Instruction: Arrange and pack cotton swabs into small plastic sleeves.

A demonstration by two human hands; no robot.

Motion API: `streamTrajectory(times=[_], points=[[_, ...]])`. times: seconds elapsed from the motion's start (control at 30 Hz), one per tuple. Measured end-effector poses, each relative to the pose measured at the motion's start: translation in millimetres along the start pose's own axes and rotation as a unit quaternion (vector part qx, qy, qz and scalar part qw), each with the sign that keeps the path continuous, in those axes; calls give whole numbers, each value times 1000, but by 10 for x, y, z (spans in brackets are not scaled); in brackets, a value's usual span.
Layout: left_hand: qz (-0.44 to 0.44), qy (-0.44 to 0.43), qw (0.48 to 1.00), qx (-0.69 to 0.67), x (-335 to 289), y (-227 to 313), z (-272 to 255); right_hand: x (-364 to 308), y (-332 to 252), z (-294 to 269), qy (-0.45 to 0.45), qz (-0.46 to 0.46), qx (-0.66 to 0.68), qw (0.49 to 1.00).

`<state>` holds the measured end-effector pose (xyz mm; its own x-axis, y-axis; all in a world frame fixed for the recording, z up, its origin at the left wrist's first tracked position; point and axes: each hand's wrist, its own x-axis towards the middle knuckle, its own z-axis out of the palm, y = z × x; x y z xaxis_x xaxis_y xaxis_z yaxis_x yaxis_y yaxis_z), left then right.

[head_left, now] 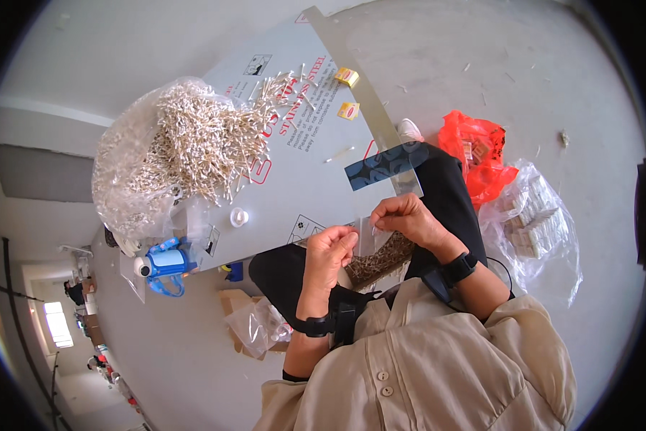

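Over the near edge of the table, my left hand and my right hand pinch a small clear plastic bag between them. Fingers and thumbs of both hands are pressed together on it. Whether anything lies inside the bag is hard to make out. Beyond my left hand, a big heap of cotton swabs spills out of a large clear bag onto the table. One loose swab lies apart. A dark blue patterned strip rests at the table's edge, just beyond my right hand.
Two small yellow boxes sit on the metal-topped table, with a small white round container and a blue bottle. On the floor lie a red bag, a clear bag of white packs and an open carton.
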<state>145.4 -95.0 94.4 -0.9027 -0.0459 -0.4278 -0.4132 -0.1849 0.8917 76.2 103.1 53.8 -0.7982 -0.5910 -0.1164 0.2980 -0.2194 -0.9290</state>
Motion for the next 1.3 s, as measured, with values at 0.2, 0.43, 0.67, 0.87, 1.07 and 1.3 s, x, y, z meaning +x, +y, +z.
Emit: streamTrajectory(times=[0.2, 0.43, 0.67, 0.87, 1.07, 1.3], points=[[-43, -34, 998, -3, 38, -83, -1, 34, 42, -61, -23, -9, 5, 1000], [48, 80, 986, 137, 216, -138, 114, 66, -16, -37, 152, -52, -256, 953], [157, 25, 942, 297, 450, -237, 466, 69, 48, -55, 112, 41, -73, 990], [105, -16, 963, 249, 542, -264, 531, -3, 63, -209, 144, 103, 48, 983], [-21, -59, 993, 100, 588, -226, 533, 5, 84, -260, 123, 96, 30, 987], [61, -82, 976, 193, 692, -263, 549, 52, 82, -355, 105, 88, -4, 991]])
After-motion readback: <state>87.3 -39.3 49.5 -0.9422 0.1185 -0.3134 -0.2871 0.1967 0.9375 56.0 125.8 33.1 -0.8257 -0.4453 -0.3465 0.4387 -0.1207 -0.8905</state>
